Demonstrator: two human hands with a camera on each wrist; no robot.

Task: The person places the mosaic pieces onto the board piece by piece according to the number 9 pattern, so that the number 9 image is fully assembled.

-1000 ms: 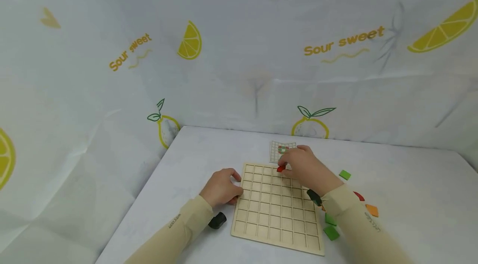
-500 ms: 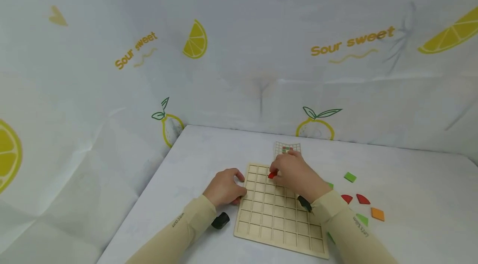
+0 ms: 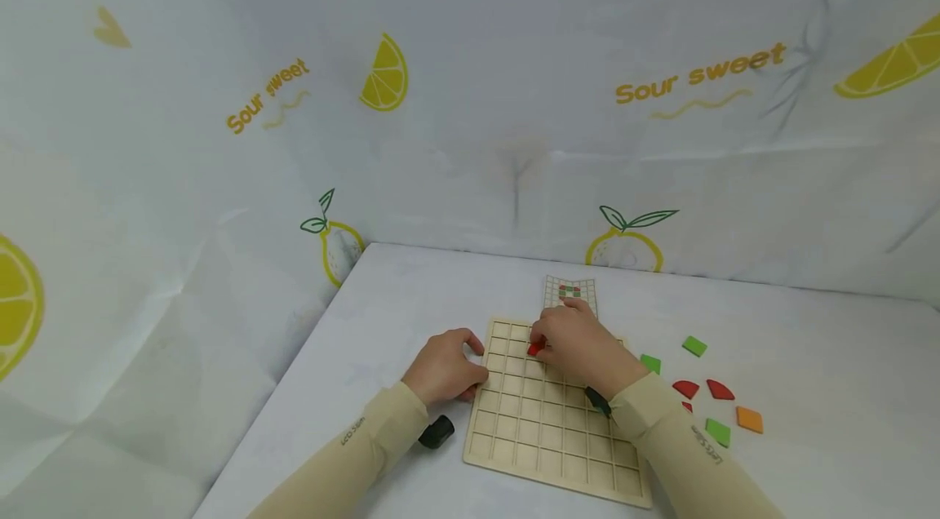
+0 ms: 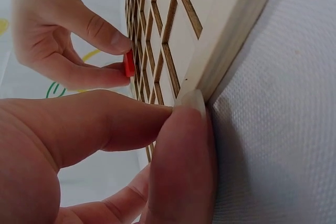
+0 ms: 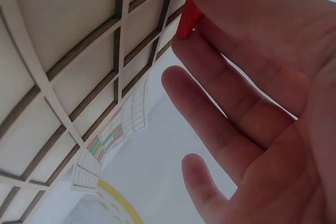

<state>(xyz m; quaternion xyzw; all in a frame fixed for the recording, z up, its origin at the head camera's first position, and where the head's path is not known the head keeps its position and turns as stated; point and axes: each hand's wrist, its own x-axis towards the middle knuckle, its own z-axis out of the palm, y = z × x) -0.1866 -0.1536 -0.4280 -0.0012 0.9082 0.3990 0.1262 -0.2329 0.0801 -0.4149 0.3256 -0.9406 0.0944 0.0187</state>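
A square wooden board [image 3: 551,433] with a raised grid lies on the white table. My left hand [image 3: 443,368] is at its left edge; in the left wrist view the thumb [image 4: 184,156] and index finger [image 4: 115,121] pinch the board's rim. Over the far left part of the grid is my right hand [image 3: 580,343], holding a small red piece [image 5: 189,17] between thumb and fingertips. That red piece is right at the grid's surface, on edge in both wrist views. Behind the board stands a creased card [image 3: 570,288] printed with a grid and a red and green pattern, partly hidden by the right hand.
Right of the board lie loose flat pieces: red quarter-rounds [image 3: 720,389], green squares [image 3: 694,346], a green piece [image 3: 718,432] and an orange one [image 3: 750,419]. The right forearm covers part of that area. A black cylindrical object [image 3: 436,432] is beside the left wrist.
My right hand has carried the red piece leftward and slightly nearer over the grid, then stayed nearly still. The left hand keeps its place at the board's edge; the head view has shifted slightly.
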